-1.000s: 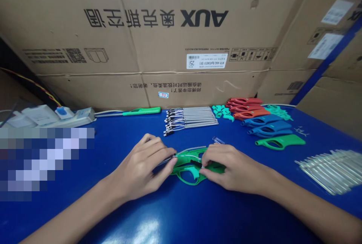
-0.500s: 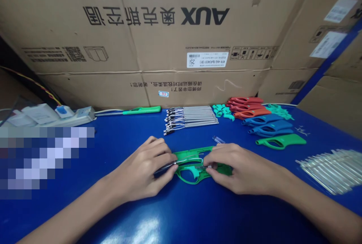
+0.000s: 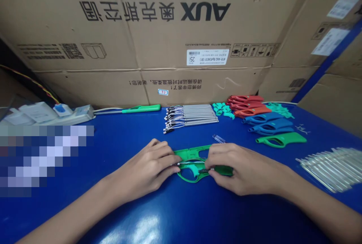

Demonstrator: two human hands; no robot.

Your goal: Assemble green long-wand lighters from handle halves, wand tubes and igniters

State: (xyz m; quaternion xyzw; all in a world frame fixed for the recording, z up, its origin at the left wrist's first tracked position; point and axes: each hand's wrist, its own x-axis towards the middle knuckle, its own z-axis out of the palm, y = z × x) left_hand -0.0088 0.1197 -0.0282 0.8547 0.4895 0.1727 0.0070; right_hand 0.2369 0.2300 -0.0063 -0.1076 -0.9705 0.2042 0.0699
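Observation:
Two green lighter shell halves lie open between my hands: the upper half and the lower half with its loop-shaped guard. A turquoise trigger sits inside the lower one. My left hand is closed at the left end, thumb and fingers pinching a metal lighter tube that is now mostly hidden. From there a white wire runs towards my right hand. That hand is closed too, pinching a small dark igniter just right of the trigger; its far end is covered by my fingers.
Behind lie several metal tubes with wires, turquoise triggers and a green lighter. Red, blue and green shells are at the right, near clear fluid tubes. A power strip stands left, before a large carton.
The wire, looped up before, now lies straighter and lower along the shell. The metal tube is less visible under my left fingers, and the dark igniter shows more beside the trigger.

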